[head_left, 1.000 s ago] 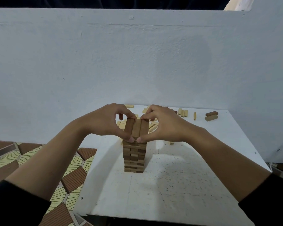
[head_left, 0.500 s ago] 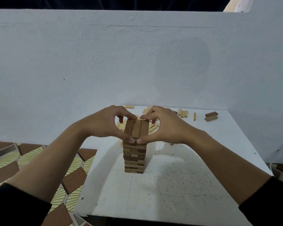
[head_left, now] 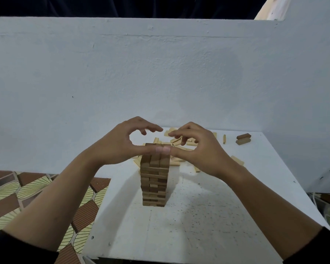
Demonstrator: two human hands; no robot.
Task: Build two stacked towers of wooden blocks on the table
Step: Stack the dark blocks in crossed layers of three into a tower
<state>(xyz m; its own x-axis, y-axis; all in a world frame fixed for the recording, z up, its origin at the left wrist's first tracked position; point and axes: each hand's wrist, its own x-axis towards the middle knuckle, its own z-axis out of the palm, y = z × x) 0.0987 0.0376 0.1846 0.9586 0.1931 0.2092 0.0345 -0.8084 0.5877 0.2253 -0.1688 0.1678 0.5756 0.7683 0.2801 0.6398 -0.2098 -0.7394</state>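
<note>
A tower of dark wooden blocks (head_left: 154, 184) stands in the middle of the white table (head_left: 198, 221); its top layer is three blocks side by side. My left hand (head_left: 120, 145) and my right hand (head_left: 196, 149) hover on either side of the tower's top. Their fingers are arched and spread, holding nothing, and the two thumb tips meet in front of the top layer. Whether the thumbs touch the blocks I cannot tell. Several pale loose blocks (head_left: 180, 144) lie scattered behind the tower, partly hidden by my hands.
Two dark blocks (head_left: 243, 139) lie stacked at the table's far right. A single pale block (head_left: 237, 160) lies right of my right wrist. White walls close off the back and right. Patterned floor tiles (head_left: 36, 191) lie beyond the table's left edge.
Both hands have let go of the top layer: the fingers lifted off and spread, and the hands rose slightly. The tower stands unchanged.
</note>
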